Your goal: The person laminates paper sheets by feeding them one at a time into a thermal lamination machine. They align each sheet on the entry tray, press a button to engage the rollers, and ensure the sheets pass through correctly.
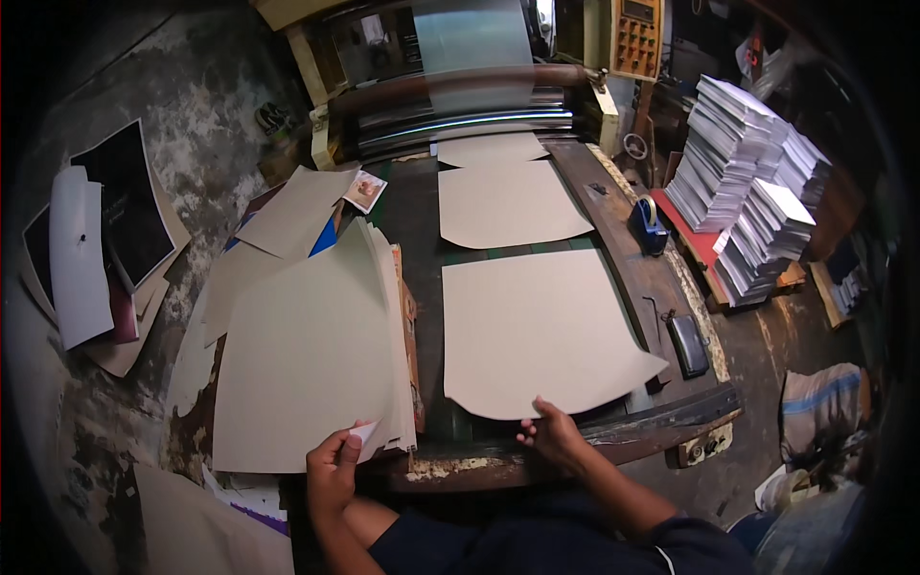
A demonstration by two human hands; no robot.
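Observation:
My left hand [335, 467] is closed on the near right corner of the top greyish-beige board sheet [302, 355], which lies on a stack left of the machine bed. That corner curls up and shows a pale underside. With the thumb over its near edge, my right hand [556, 436] grips another board sheet [537, 326] on the dark bed. Some of its fingers curl below the edge. This sheet's near right corner bends upward. Just beyond it lies a second board sheet [508, 201], and a further one [494, 149] reaches toward the rollers.
The roller machine [465, 123] stands at the far end, with a control panel [636, 36]. On the bed's right side are a blue tape dispenser [651, 228] and a dark case [688, 345]. White paper stacks [724, 153] rise beyond. Loose sheets [81, 254] lie at far left.

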